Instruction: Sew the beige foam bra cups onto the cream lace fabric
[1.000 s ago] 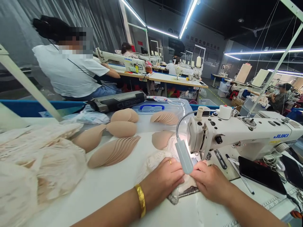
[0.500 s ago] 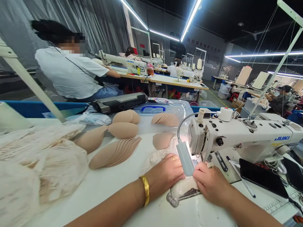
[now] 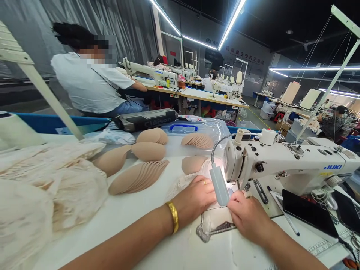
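Note:
Cream lace fabric (image 3: 180, 184) lies at the needle end of a white sewing machine (image 3: 292, 159). My left hand (image 3: 195, 198) rests palm down on it, fingers stretched towards the needle and lying flat. On the other side, my right hand (image 3: 249, 212) is closed, thumb and forefinger pinched at the fabric's edge; the held part is mostly hidden. A grey gooseneck lamp (image 3: 219, 187) hangs between both hands and covers the needle and some fingertips. Just behind the fabric lies a beige pad (image 3: 194, 164).
Fanned beige pads (image 3: 137, 178) and heaped lace pieces (image 3: 75, 191) lie at left. A clear plastic box (image 3: 202, 129) stands behind. Thread snips (image 3: 261, 191), a pen (image 3: 291, 223) and a black phone (image 3: 309, 213) sit at right. A person (image 3: 90, 82) sits beyond.
The view has shifted slightly. My left hand has slid a little forward with the fabric, uncovering more of the plate at the near side. My right hand keeps its pinch.

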Demonstrator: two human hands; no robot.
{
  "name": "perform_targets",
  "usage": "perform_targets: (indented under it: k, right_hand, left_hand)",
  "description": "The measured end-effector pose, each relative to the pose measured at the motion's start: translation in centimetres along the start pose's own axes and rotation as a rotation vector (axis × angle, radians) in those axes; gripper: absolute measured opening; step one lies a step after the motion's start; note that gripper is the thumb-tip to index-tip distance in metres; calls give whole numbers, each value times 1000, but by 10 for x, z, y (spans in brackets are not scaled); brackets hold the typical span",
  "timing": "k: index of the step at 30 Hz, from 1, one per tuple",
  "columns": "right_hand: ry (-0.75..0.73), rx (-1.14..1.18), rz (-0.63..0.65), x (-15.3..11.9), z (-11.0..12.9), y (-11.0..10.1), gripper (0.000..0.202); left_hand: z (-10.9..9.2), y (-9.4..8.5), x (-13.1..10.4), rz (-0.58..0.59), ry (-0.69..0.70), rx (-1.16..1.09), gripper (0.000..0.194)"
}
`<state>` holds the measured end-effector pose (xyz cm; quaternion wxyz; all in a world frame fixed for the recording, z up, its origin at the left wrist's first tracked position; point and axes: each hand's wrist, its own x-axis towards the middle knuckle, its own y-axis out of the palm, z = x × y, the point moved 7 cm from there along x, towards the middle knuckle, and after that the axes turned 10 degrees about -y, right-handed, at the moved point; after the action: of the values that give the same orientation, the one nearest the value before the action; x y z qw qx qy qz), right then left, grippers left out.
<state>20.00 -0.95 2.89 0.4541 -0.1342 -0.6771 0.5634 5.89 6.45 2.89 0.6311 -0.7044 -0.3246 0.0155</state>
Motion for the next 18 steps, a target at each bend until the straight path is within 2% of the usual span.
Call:
perform_targets:
  k: [5, 8, 10, 12, 13, 15, 16, 17, 18]
  right_hand:
    - [-14, 53, 0, -1, -3, -1, 19]
    - [-25, 175, -41, -2, 0, -5, 23]
    - [80, 381, -66, -2, 1, -5, 21]
    - [298, 733, -63, -1, 3, 4, 17]
    - [415, 923, -69, -1, 8, 10, 21]
    - [592, 1213, -121, 2, 21, 18, 37]
    - [644, 1291, -169, 5, 28, 19, 45]
    - [678, 1332, -219, 6, 35, 19, 51]
    - [699, 1355, -267, 5, 42, 20, 54]
  left_hand:
    - [-3, -5, 5, -15, -59, 2, 22]
    - [1, -14, 6, -38, -108, -11, 28]
    - [-1, -25, 0, -49, -113, -23, 31]
    - [-14, -39, -16, -63, -87, -73, 34]
    - [-24, -45, -27, -78, -85, -138, 35]
    - [-46, -50, -54, -93, -157, -397, 36]
    - [-55, -47, -68, -98, -268, -604, 33]
    - [-64, -37, -81, -40, -405, -868, 30]
    - [-75, -19, -93, 81, -557, -1167, 22]
